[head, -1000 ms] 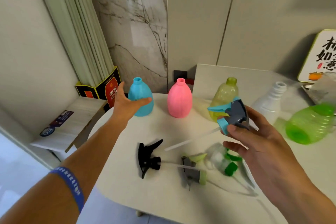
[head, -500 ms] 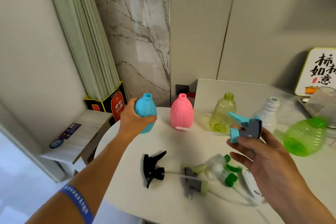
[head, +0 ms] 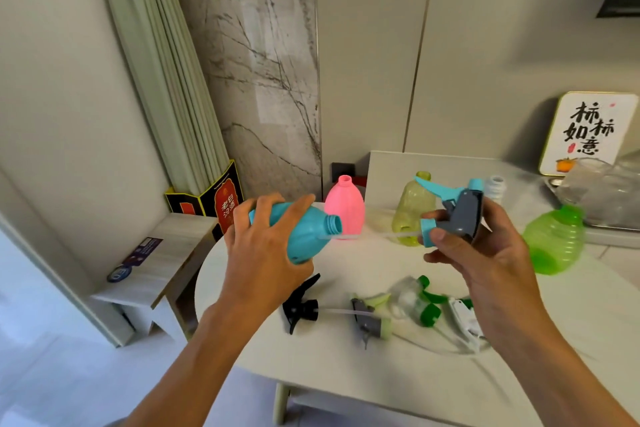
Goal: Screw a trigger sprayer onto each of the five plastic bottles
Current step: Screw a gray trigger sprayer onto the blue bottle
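My left hand (head: 263, 253) holds the blue bottle (head: 308, 232) off the table, tilted so its open neck points right. My right hand (head: 478, 253) grips a grey and blue trigger sprayer (head: 457, 211), whose thin dip tube reaches toward the blue bottle's mouth. On the white table (head: 346, 364) stand a pink bottle (head: 344, 204), a yellow-green bottle (head: 414, 211) and a white bottle (head: 495, 187). A bright green bottle (head: 554, 243) lies on its side at the right. A black sprayer (head: 299, 305), a grey and pale green sprayer (head: 370, 319), a green sprayer (head: 427, 305) and a white sprayer (head: 464, 319) lie near the front.
A low wooden stool (head: 159, 270) stands left of the table, with a red and black box (head: 214, 201) and a bundle of pale strips behind it. At the back right are a sign with characters (head: 588, 132) and a tray with clear plastic (head: 602, 194).
My left hand closed on the blue bottle, lifted it off the table and tipped its neck to the right. My right hand brought the grey and blue sprayer closer to it.
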`<state>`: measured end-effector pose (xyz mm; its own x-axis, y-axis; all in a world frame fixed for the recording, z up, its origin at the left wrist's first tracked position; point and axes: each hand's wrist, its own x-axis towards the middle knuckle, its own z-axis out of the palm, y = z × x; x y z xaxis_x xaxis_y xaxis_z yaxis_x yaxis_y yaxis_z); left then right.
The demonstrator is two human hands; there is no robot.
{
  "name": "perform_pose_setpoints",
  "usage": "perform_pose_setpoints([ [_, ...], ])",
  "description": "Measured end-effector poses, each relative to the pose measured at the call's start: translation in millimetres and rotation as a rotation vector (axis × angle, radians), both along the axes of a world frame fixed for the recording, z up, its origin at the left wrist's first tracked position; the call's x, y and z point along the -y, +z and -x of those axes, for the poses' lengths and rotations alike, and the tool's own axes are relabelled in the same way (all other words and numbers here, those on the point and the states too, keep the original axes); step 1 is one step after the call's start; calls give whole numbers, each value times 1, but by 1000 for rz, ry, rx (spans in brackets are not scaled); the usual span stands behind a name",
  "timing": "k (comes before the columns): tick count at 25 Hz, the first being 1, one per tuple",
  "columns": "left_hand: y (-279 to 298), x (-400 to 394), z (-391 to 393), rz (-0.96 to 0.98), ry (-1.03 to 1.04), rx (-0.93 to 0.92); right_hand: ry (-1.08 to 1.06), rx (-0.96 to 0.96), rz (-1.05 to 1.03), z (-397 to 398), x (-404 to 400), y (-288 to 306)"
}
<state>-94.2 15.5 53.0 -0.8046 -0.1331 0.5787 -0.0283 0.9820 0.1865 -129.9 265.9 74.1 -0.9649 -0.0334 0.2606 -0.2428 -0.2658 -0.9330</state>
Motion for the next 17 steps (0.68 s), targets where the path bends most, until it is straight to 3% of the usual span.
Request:
perform_pose_setpoints([
  [3,0,-2,-2,50,-10,-4,-12,-26,-47,-1,1,-5],
  [9,4,-3,2,25,49,-9,-132,-27,72,10,-25,11],
  [17,4,-26,5,77,-63,-17,-11,-51,-26,7,-4,-12],
])
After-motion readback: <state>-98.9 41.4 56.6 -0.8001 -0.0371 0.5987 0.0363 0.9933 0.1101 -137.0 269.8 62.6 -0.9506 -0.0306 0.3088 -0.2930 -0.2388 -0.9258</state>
